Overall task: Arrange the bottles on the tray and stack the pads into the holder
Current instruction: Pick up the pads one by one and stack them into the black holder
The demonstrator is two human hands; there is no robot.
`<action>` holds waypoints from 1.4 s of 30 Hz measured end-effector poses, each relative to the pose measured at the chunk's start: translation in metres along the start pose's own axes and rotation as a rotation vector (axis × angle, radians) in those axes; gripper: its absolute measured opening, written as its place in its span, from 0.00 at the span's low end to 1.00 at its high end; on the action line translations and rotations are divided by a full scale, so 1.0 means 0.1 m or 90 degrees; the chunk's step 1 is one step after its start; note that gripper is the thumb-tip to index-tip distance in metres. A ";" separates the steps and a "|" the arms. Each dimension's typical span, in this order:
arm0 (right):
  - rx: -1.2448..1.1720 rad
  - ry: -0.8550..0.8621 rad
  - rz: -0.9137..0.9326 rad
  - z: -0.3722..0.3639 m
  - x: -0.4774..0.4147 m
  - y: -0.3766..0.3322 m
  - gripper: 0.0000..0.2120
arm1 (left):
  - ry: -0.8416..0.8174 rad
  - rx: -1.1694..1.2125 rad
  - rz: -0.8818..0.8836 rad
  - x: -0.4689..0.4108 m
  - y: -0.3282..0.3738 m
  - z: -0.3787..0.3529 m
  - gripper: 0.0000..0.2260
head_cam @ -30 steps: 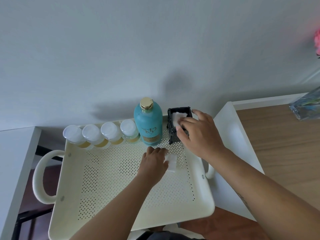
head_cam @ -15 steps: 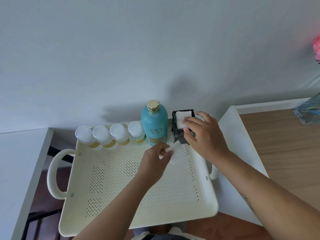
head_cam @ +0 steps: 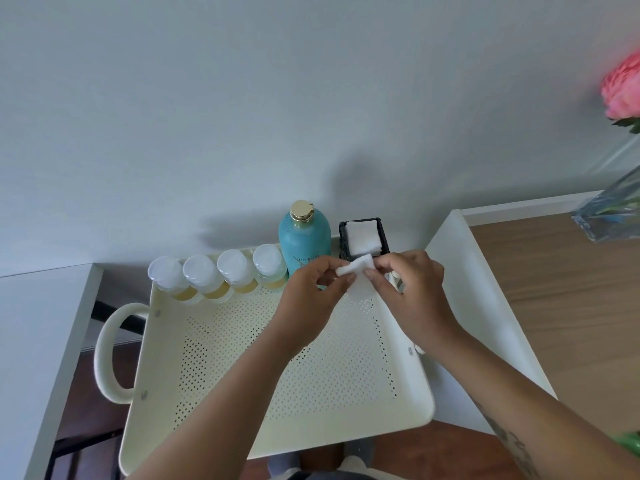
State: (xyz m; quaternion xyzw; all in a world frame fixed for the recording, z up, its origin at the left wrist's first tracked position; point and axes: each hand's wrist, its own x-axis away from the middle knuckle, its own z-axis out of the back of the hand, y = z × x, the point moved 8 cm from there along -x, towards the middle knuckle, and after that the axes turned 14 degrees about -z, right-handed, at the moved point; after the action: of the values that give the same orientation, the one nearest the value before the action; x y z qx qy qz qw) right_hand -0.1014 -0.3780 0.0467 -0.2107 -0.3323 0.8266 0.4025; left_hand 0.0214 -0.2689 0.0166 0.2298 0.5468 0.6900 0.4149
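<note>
Since the frame half a second back, the right hand (head_cam: 414,292) has come off the holder (head_cam: 363,239) and moved down to meet the left hand (head_cam: 311,303), which has lifted the white pad (head_cam: 356,270) up off the tray floor; both hands now pinch that one pad between them, just in front of the holder. Largest item: the cream perforated tray (head_cam: 277,358), with a loop handle on its left side, carried between a white surface (head_cam: 38,341) on the left and a white-edged wooden tabletop (head_cam: 571,306) on the right. Along the tray's far wall stand four small bottles (head_cam: 218,275) with white caps and yellowish contents, in a row and touching or nearly so. Just to the right of them stands the tall teal bottle (head_cam: 304,237) with a gold cap, upright; its lower part is hidden behind the left hand. Right of that, in the far right corner, sits the dark square holder, with white pads already stacked inside, the top one lying flat. Left hand: thumb and fingertips closed on the pad's left end. Right hand: thumb and forefinger closed on its right end, other fingers curled. Pad held slightly tilted, above the tray floor, not touching the holder as far as can be judged. Far right: a glass vase (head_cam: 609,209) and a pink flower (head_cam: 621,88), partly cut off.
</note>
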 end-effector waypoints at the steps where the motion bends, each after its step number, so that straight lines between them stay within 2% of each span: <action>1: -0.007 -0.003 -0.006 0.01 -0.02 -0.02 0.05 | 0.002 -0.003 0.002 0.00 -0.01 0.01 0.04; 6: -0.076 0.007 -0.065 0.10 -0.21 -0.07 0.06 | -0.009 -0.056 0.025 0.12 -0.19 0.03 0.08; 12: -0.085 -0.012 -0.148 0.06 -0.49 -0.03 0.08 | -0.022 -0.167 0.068 0.40 -0.57 0.12 0.07; 16: -0.079 -0.015 -0.204 0.00 -0.57 0.01 0.09 | -0.019 -0.271 0.046 0.58 -0.73 0.20 0.08; 21: -0.033 -0.023 -0.241 -0.10 -0.64 0.12 0.08 | -0.029 -0.432 0.038 0.77 -0.92 0.30 0.14; 24: -0.028 0.009 -0.195 -0.11 -0.63 0.14 0.13 | -0.032 -0.500 0.068 0.87 -1.07 0.39 0.18; 28: 0.075 0.109 -0.001 -0.01 -0.53 0.00 0.14 | -0.039 -0.576 0.126 0.98 -1.29 0.53 0.25; 32: 0.210 0.043 0.134 -0.16 -0.42 -0.07 0.17 | -0.045 -0.614 0.159 1.06 -1.46 0.64 0.30; 42: 0.354 -0.063 0.135 -0.36 -0.34 0.01 0.22 | -0.080 -0.624 0.183 1.14 -1.57 0.62 0.33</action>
State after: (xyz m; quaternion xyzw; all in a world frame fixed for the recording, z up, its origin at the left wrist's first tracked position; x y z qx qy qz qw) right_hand -0.0594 -0.3920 0.0240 -0.0853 -0.0888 0.9325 0.3394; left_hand 0.0577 -0.1310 -0.1292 0.1220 0.0957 0.9000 0.4074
